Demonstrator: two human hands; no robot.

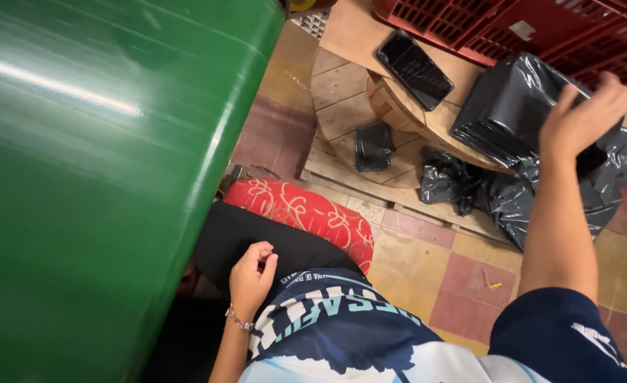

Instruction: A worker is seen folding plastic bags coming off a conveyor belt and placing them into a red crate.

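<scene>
My right hand [581,113] reaches out to a stack of flat black plastic bags [506,106] on a round wooden board, fingers spread over the top bag and touching it. My left hand [251,276], with a bracelet at the wrist, rests loosely curled on my lap against my blue and white shirt, holding nothing. A dark phone [414,68] lies face up on the wooden board left of the stack. Loose crumpled black bags [469,188] lie below the stack.
A large shiny green drum [101,163] fills the left side, close to my left arm. A red patterned cushion [306,213] lies under me. Red plastic crates [540,28] stand at the top right. A small black bag [373,145] sits on the wooden pallet [342,92]. The floor is tiled.
</scene>
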